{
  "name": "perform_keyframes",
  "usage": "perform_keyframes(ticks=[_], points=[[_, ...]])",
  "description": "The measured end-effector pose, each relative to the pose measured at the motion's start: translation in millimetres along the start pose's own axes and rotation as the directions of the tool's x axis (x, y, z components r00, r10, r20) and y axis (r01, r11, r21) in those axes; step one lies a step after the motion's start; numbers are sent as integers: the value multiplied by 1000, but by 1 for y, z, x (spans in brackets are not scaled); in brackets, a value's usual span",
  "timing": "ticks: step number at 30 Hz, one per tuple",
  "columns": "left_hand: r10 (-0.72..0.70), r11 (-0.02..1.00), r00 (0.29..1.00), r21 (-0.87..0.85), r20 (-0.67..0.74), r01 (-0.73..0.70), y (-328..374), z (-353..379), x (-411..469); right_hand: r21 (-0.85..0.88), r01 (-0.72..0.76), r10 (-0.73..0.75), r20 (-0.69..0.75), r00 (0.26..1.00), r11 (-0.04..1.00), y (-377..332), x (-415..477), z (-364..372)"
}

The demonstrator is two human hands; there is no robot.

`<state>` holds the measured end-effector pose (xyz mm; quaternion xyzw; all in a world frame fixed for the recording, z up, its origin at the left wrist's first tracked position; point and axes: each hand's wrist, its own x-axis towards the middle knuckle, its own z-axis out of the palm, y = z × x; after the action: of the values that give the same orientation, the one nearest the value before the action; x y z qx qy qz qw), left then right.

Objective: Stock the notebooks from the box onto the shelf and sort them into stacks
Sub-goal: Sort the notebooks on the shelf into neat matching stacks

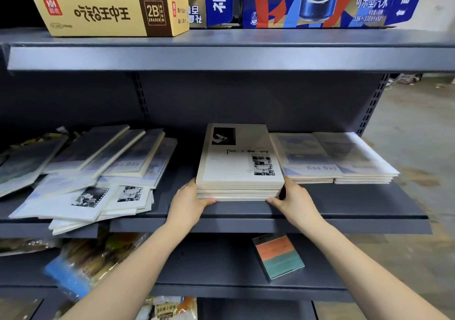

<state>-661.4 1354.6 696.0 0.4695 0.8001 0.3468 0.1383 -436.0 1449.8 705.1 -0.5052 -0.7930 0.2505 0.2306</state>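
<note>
A messy pile [93, 179] of notebooks lies left of the middle stack [240, 169] on the shelf [344, 204]. My left hand [188, 202] and right hand [294, 197] grip that stack's front corners, fingers [209, 201] curled round them. I should squeeze evenly and push gently so the edges line up. Right of the stack, the neat stacks [332, 159] have blurry covers.

The left hand [189, 202] and right hand [294, 200] grip the notebook stack [240, 169] by its front corners on the shelf [344, 204].
</note>
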Motion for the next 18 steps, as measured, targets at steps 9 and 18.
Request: perform_keyframes(ticks=[9,18], points=[[-29,999,998,18,-48,30,1,1,3,-82,-45,38,-80,996,996,-5,-1,4],[-5,998,999,-69,-33,2,3,3,-2,-9,-40,40,-14,999,999,-7,2,3]])
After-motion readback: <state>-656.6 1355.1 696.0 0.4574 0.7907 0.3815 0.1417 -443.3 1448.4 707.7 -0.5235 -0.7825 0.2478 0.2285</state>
